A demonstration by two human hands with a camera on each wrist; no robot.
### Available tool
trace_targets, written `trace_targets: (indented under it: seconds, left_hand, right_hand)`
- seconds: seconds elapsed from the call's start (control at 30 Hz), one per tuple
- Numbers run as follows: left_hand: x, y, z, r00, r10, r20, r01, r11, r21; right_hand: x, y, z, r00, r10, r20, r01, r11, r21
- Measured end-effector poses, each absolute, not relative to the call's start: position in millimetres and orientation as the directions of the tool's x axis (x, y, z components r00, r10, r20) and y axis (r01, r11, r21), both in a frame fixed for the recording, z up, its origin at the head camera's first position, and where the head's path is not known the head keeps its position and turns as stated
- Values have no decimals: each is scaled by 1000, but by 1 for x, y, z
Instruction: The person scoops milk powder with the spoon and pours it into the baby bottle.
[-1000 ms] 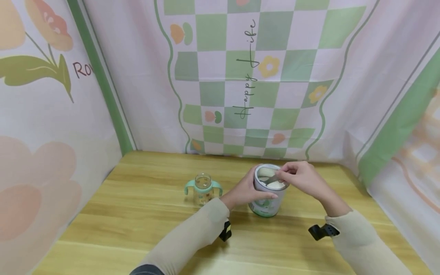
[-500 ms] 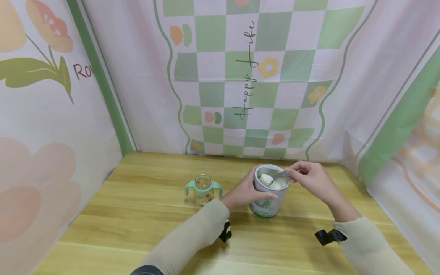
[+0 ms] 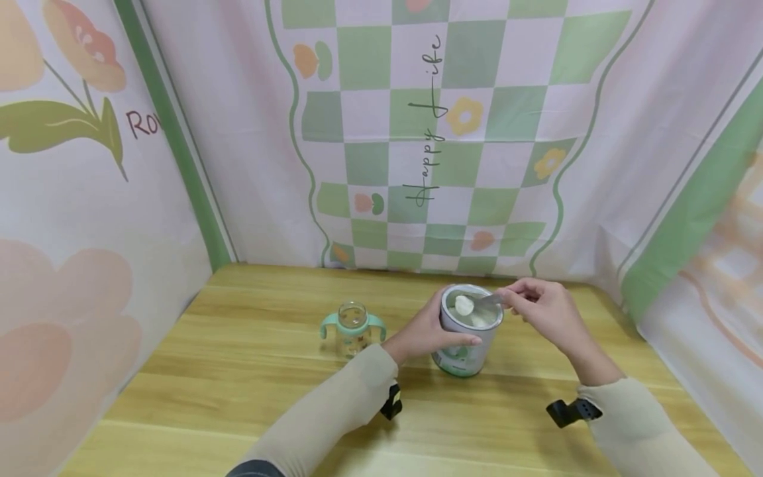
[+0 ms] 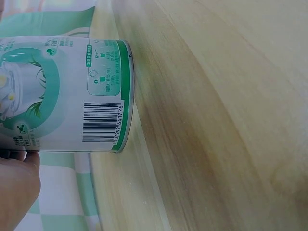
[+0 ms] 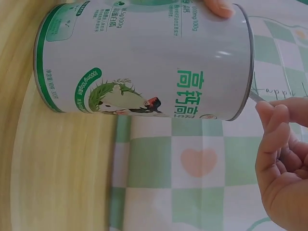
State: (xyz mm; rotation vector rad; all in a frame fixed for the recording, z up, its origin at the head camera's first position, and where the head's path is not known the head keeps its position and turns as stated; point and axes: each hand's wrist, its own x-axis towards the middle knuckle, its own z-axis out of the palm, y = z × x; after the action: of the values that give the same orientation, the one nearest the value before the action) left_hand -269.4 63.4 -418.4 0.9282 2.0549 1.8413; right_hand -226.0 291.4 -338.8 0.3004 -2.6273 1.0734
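Note:
My left hand (image 3: 426, 333) grips a white and green milk powder can (image 3: 461, 354) from its left side, thumb across the front. The open can stands upright on the table, white powder inside. Between thumb and fingers my right hand (image 3: 542, 311) pinches the handle of a spoon (image 3: 489, 301) at the can's right rim. Its bowl carries a heap of white powder (image 3: 463, 305) within the can's mouth. In the right wrist view only a sliver of the handle shows past the rim, beside the pinching fingers (image 5: 272, 113). Printing and a barcode (image 4: 102, 122) face the left wrist camera.
A clear baby bottle (image 3: 353, 334) with mint green handles stands uncapped to the left of the can, partly behind the left sleeve. The wooden table (image 3: 238, 344) ends at a checked curtain (image 3: 417, 245) at the back, with printed cloth on both sides.
The spoon has come up out of the powder with a heaped load, and my right hand has shifted slightly right. My left hand and the can have stayed in place.

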Motion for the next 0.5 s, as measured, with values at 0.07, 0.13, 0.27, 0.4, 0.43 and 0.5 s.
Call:
trace_targets:
  seconds: [0.07,0.13,0.27,0.4,0.43,0.5]
  left_hand:
    - [-270,64,-419,-771,587,245,307,7,952]
    - [-270,64,-419,-775,582,246,310,12,951]
    - [-270,64,-419,-784,572,242,311,24,950]
    - [-269,64,-419,-787,570,234,304,29,952]
    - [-269,64,-419,-789,569,232,303,32,952]
    - [-269,64,-419,-789,569,230,302,34,953]
  right_hand:
    - [-228,294,-340,-949,-63,309,-271,663,-698]
    - [-230,298,-342,-961,-51,273,-249,599,-761]
    - [-232,304,-346,-979,-41,197,-195,444,-875]
    - [-233,310,-350,-992,-25,121,-122,360,-925]
    - [-233,311,-351,-994,-21,106,-107,349,-931]
    - [-233,313,-353,-996,-16,83,-84,331,-940]
